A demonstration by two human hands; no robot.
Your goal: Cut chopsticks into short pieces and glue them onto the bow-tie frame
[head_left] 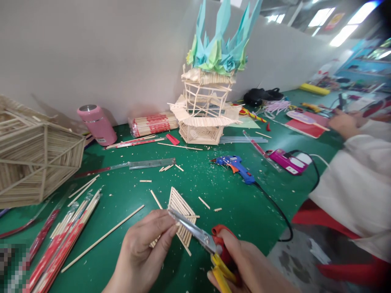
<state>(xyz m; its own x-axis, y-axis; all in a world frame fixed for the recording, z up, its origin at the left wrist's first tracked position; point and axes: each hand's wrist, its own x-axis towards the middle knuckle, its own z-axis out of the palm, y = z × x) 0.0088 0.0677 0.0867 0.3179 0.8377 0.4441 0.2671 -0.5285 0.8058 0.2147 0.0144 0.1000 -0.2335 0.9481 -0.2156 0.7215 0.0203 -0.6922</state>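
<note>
My right hand (241, 260) grips a pair of scissors (197, 230) with red and yellow handles. Their metal blades point up and left and reach the fingertips of my left hand (149, 240). That hand is closed in a pinch, and whatever it holds is hidden by the fingers and blade tips. Beneath the blades and fingers lies a small panel of wooden sticks (180, 201), set side by side, partly covered. A loose stick (104, 238) rests on the green table left of my left hand. Short cut pieces (204, 202) lie beyond the scissors.
A blue glue gun (233, 166) lies right of centre, its cord trailing forward. Behind stands a stick tower (201, 122) topped with folded paper (218, 53). Leftward are a large stick frame (39, 162), a pink bottle (97, 126) and packed sticks (67, 240). Another person's sleeve (345, 179) is right.
</note>
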